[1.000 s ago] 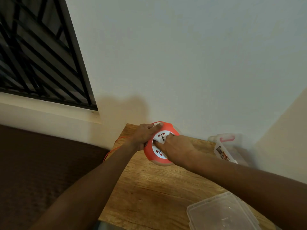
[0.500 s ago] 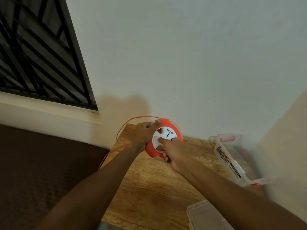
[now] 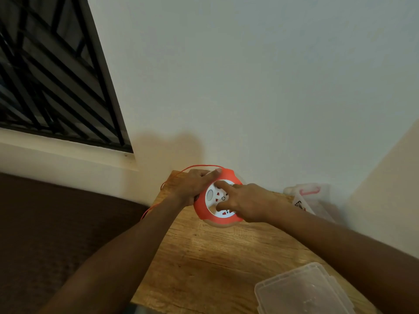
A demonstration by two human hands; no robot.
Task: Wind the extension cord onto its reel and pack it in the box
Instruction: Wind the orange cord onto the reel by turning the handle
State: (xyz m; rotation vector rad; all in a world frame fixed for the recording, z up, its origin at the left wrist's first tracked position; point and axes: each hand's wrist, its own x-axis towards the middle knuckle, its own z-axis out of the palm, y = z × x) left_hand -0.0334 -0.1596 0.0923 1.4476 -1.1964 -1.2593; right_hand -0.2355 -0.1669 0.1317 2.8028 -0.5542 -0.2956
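An orange round reel (image 3: 205, 217) with a white socket face sits tilted on the wooden table (image 3: 215, 257) near the wall. My left hand (image 3: 192, 185) grips the reel's upper left rim. My right hand (image 3: 247, 201) rests on the white face with its fingers pressed into it. A thin orange cord (image 3: 192, 167) arcs from the reel's top over my left hand and drops off the table's left edge. A clear plastic box (image 3: 310, 196) with a pink handle stands at the back right, blurred.
A clear plastic lid (image 3: 301, 291) lies at the table's front right. The wall runs right behind the reel. A barred window (image 3: 52, 75) is at the upper left, and a dark brown surface (image 3: 56, 223) lies left of the table.
My right hand has turned on the reel's white face, and the socket markings have rotated. The cord loop above my left hand appeared and has stayed. The view shifted slightly.
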